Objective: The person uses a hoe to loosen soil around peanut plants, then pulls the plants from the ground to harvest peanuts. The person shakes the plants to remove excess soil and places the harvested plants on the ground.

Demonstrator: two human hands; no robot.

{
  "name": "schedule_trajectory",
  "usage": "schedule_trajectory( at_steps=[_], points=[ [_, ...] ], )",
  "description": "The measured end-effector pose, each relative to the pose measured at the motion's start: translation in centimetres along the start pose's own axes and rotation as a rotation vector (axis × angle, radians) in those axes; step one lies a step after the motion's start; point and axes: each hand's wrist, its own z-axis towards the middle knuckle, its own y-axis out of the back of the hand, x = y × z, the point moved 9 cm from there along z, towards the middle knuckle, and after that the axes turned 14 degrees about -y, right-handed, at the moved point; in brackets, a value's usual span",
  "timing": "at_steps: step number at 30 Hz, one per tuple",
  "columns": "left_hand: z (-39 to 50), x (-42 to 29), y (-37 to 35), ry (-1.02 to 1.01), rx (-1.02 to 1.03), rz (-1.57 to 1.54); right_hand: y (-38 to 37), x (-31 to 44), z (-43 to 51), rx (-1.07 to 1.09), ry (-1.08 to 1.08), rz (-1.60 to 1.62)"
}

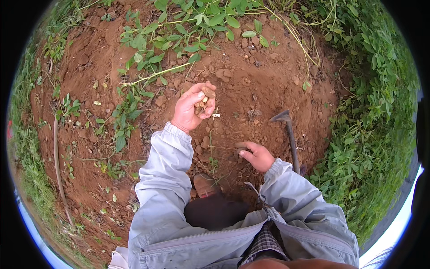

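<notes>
My left hand is raised over the reddish soil, palm up. Its fingers curl around several soil-coated pods, which look like peanuts in their shells. Lower and to the right, my right hand is close to the ground, thumb and forefinger bent towards each other. A small brown lump shows at those fingertips, and a thin root or stem runs left from them. Whether the lump is gripped or only touched is unclear. A hoe with a metal blade rests on the soil just right of this hand.
Leafy peanut-like plants lie across the soil ahead. Dense green plants border the right side. A long wooden stick lies at the left. My shoe stands among clods below my hands. A small whitish piece lies beside the left hand.
</notes>
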Motion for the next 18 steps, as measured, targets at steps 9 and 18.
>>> schedule_trajectory(
  at_steps=[9,18],
  points=[
    [-5.2,-4.2,-5.6,-0.204,0.072,0.149,-0.8,2.5,-1.5,0.025,0.034,-0.097],
    [-12.0,-8.7,-8.5,-0.376,0.099,0.150,9.7,-5.1,-6.9,-0.548,-0.068,-0.758]
  ],
)
